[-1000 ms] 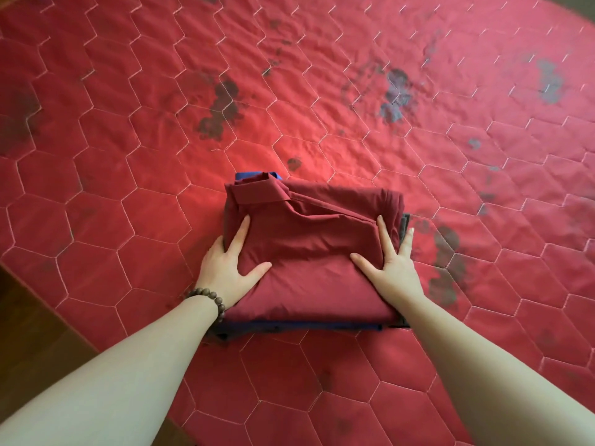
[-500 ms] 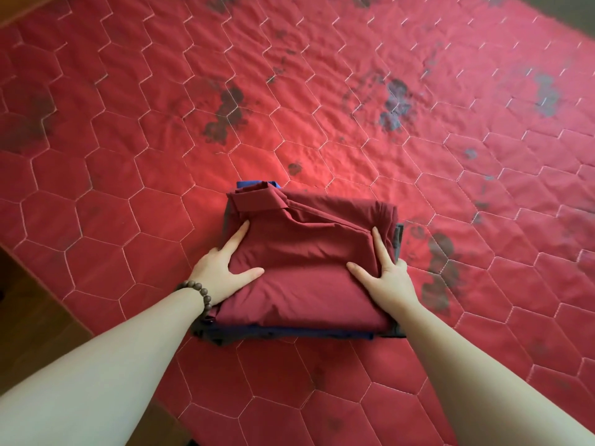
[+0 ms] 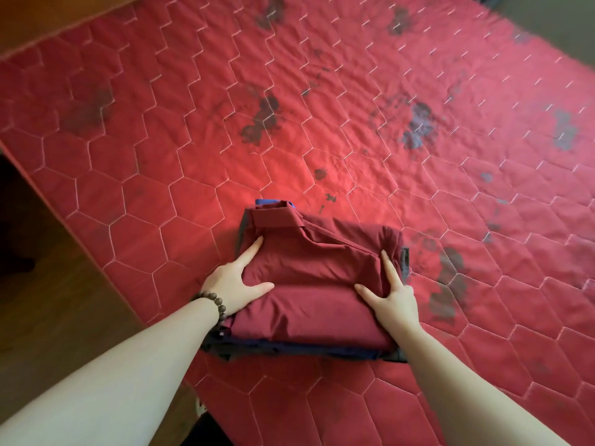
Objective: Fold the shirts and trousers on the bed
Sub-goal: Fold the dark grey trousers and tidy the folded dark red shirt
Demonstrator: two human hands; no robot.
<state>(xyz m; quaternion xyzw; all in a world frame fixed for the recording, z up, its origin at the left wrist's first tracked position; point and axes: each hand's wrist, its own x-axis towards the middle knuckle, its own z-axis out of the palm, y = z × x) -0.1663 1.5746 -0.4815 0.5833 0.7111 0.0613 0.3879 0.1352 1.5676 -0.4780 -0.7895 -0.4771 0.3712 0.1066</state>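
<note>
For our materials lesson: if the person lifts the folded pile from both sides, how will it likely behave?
The pile is soft cloth, so its middle would probably sag. The maroon shirt lies loose on the blue layer, so layers may slide. The left hand and right hand already dent its sides, suggesting it squashes easily.

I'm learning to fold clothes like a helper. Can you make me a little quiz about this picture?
1. True or false: the dark red shirt lies on top of the pile.
2. Which wrist wears the bead bracelet? A) left B) right C) both
3. Fill in: the red quilt is stitched in ______ shapes.

Key:
1. True. Blue and grey clothes peek out beneath it.
2. A. It sits behind the left hand; the right hand has a bare wrist.
3. Hexagon.
</note>
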